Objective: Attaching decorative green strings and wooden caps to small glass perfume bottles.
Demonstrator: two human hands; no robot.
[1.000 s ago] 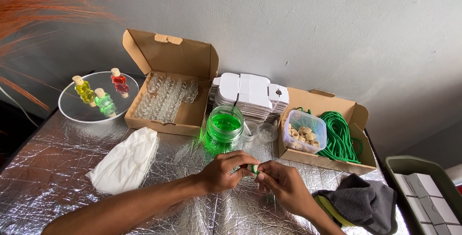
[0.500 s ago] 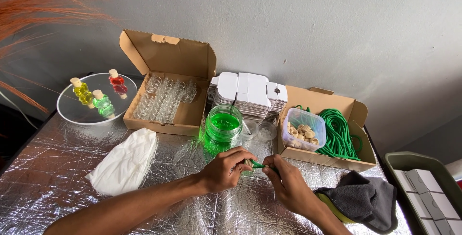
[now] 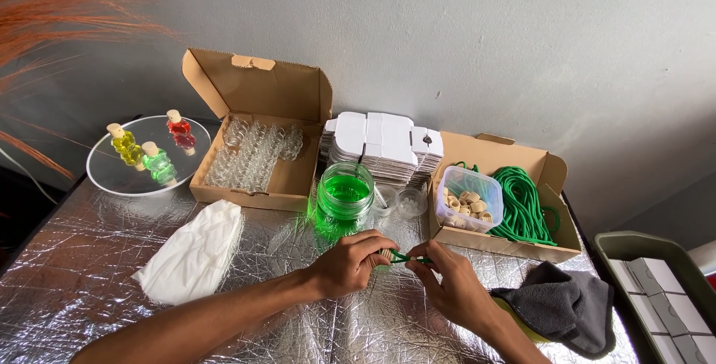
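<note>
Your left hand (image 3: pixel 350 263) and right hand (image 3: pixel 447 289) pinch a green cord (image 3: pixel 403 258) at lower centre. Three filled bottles (image 3: pixel 149 151) stand upper left; many empty bottles (image 3: pixel 253 159) remain boxed.

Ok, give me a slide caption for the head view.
Left hand and right hand pinch a green cord before a jar of green liquid.

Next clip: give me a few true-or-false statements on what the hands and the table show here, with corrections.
1. Both hands, left hand and right hand, pinch a thin green cord. True.
2. The glass jar holds red liquid. False: it is green.
3. Three small coloured bottles stand on the round mirror tray. True.
4. The white cloth lies inside a cardboard box. False: it lies on the foil-covered table.
</note>
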